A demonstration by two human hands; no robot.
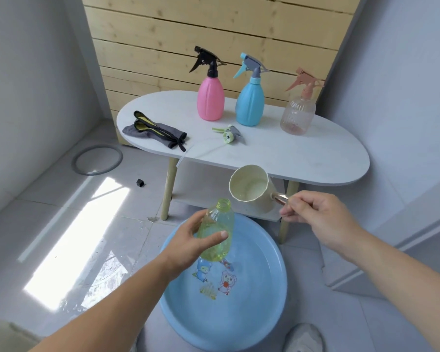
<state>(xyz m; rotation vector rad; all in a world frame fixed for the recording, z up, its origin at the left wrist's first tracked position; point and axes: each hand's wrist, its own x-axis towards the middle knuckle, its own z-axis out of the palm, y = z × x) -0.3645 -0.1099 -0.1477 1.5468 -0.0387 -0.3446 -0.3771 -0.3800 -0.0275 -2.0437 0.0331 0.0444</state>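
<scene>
Bottle (217,233) in left hand (188,246), ladle (250,185) in right hand (320,217).

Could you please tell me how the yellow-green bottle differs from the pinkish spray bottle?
The yellow-green clear plastic bottle has an open neck; the pinkish clear plastic spray bottle carries a salmon trigger head. The yellow-green one tilts in the left hand above the blue basin; the pinkish one stands upright on the white oval table. Both are see-through.

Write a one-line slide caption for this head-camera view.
Over a blue basin, the left hand holds an open yellow-green bottle; the right hand holds a tilted cream cup by its handle.
</scene>
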